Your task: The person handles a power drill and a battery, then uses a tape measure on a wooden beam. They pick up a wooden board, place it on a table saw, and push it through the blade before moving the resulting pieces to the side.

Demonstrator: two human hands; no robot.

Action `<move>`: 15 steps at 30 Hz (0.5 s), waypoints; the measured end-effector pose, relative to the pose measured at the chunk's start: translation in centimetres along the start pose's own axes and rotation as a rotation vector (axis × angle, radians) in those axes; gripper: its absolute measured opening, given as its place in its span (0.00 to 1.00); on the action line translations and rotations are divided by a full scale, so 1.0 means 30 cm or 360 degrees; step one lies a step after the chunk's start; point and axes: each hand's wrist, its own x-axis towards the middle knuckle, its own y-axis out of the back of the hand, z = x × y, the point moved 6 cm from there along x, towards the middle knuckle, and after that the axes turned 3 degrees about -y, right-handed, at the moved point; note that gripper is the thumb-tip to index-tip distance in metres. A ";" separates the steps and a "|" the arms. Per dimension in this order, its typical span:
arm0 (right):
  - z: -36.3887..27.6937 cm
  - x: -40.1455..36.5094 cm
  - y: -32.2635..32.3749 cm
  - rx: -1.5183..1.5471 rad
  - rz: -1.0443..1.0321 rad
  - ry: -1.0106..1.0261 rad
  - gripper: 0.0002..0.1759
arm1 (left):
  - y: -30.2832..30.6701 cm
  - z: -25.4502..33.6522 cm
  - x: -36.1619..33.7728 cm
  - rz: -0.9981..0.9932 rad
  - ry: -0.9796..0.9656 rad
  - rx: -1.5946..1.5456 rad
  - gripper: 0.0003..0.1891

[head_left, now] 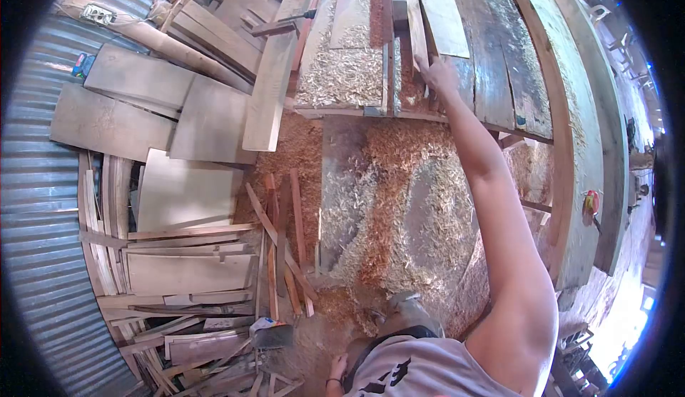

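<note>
My right hand reaches forward over the workbench, its fingers closed at the near end of a narrow wooden strip. Just right of that strip lies a wider pale board, close to my knuckles. Wood shavings cover the bench top left of the hand. Low in the view, my left hand hangs by my hip, with a dark band at the wrist. Its fingers show too little to tell whether they hold anything.
Shavings cover the floor below the bench. Stacked boards and offcuts fill the left side along a corrugated metal wall. Long beams run along the right, with a red-and-yellow tape measure on one.
</note>
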 end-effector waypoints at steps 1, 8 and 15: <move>-0.024 -0.022 0.019 -0.0118 -0.0111 -0.0031 0.41 | -0.001 0.008 0.004 0.0016 -0.0042 -0.0018 0.20; -0.097 -0.051 -0.029 -0.0377 -0.0162 -0.0027 0.53 | 0.011 -0.016 0.034 0.0030 0.0083 -0.0035 0.19; -0.055 -0.051 -0.133 -0.0190 -0.0129 -0.0081 0.50 | 0.003 -0.021 0.041 0.0018 0.0043 0.0099 0.20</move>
